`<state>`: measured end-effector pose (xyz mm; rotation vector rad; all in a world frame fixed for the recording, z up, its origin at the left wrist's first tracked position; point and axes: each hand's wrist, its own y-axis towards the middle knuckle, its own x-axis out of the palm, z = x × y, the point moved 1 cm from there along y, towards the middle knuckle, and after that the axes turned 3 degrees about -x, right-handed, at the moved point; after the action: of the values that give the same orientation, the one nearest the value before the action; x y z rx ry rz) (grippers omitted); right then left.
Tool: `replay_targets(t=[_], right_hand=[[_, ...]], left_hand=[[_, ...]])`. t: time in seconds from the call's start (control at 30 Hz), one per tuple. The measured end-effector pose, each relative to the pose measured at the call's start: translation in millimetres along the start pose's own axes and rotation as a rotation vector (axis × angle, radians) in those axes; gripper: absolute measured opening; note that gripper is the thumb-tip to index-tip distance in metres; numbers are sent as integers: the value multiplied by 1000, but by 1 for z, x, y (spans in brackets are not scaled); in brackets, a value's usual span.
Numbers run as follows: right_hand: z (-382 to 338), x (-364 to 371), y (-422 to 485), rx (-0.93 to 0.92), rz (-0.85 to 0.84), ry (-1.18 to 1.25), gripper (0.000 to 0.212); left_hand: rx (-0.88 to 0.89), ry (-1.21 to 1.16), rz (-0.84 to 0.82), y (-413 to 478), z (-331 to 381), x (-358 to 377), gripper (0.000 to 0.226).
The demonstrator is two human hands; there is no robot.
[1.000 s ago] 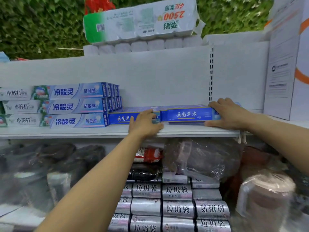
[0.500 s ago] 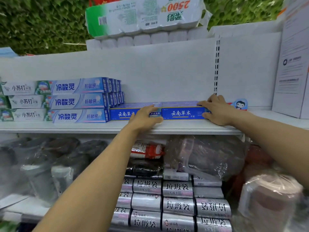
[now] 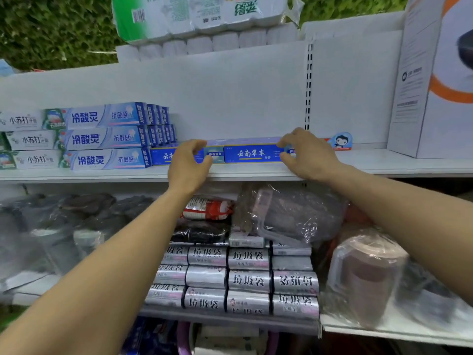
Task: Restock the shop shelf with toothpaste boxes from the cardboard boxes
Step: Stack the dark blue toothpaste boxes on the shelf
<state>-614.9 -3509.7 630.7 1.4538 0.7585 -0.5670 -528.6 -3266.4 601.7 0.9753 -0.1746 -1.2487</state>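
— Position of the stock?
— Blue toothpaste boxes [image 3: 252,153] lie flat on the shelf [image 3: 384,163], long faces outward, in a low row set end to end. The row's left end sits against the stack of pale-blue toothpaste boxes [image 3: 107,138], three high.
— Left hand?
— Left hand [image 3: 188,165] is in front of the row's left part, covering some of the lettering. Fingers curl above the top edge, thumb crosses the front face. Gripping or only close: cannot tell.
— Right hand?
— Right hand [image 3: 308,156] is at the row's right end. Fingers bend over the top corner, thumb is low against the front. Same doubt; contact not clear.
— So the boxes sit between both hands?
— Yes. One readable label shows in the gap between them.
— Surroundings?
— Small cartoon tag [image 3: 341,140] just beside the right hand, against the back panel. Tall white carton [image 3: 435,98] further right on the same shelf. Pack of tissue rolls [image 3: 204,19] on top of the unit. Silver rolls [image 3: 248,280] stacked on the level below.
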Motion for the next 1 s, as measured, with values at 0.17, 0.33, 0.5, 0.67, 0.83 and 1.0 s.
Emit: replay_targets(t=[0.17, 0.33, 0.5, 0.67, 0.83, 1.0], right_hand=[[-24, -11, -47, -64, 107, 35, 29], [-51, -2, -101, -105, 49, 20, 26], [-80, 24, -152, 11, -151, 81, 27], [-101, 64, -210, 112, -346, 158, 25], [-105, 124, -286, 274, -597, 269, 24], [-84, 193, -361, 511, -794, 418, 18]], left_hand=[[52, -79, 36, -57, 11, -15, 29], [-4, -80, -131, -116, 0, -31, 21], [-100, 51, -321, -171, -32, -42, 18], [-235, 55, -531, -228, -68, -44, 21], [-439, 30, -721, -306, -123, -24, 14], [-656, 67, -847, -386, -181, 5, 18]])
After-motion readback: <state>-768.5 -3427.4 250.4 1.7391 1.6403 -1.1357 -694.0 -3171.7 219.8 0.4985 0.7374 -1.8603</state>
